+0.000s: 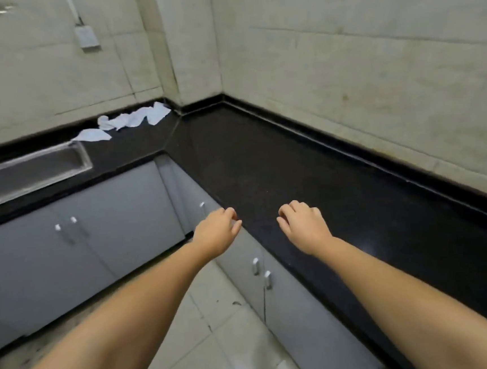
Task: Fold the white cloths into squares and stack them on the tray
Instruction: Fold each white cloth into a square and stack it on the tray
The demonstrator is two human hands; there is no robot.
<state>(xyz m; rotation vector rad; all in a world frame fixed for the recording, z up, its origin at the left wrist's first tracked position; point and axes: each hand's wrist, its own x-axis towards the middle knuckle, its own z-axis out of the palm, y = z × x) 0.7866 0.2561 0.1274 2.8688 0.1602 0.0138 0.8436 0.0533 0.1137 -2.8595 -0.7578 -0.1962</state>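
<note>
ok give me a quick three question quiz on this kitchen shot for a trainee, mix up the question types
1. True or false: the white cloths already lie folded in squares.
2. Multiple choice: where are the cloths? A) in the sink B) on the black counter in the far corner, beyond the sink C) on the floor
3. Short answer: what do the left hand and right hand hold?

Key
1. False: they lie crumpled and loose.
2. B
3. Nothing: both hang with loosely curled fingers, the right over the counter, the left at its front edge. No tray is in view.
</note>
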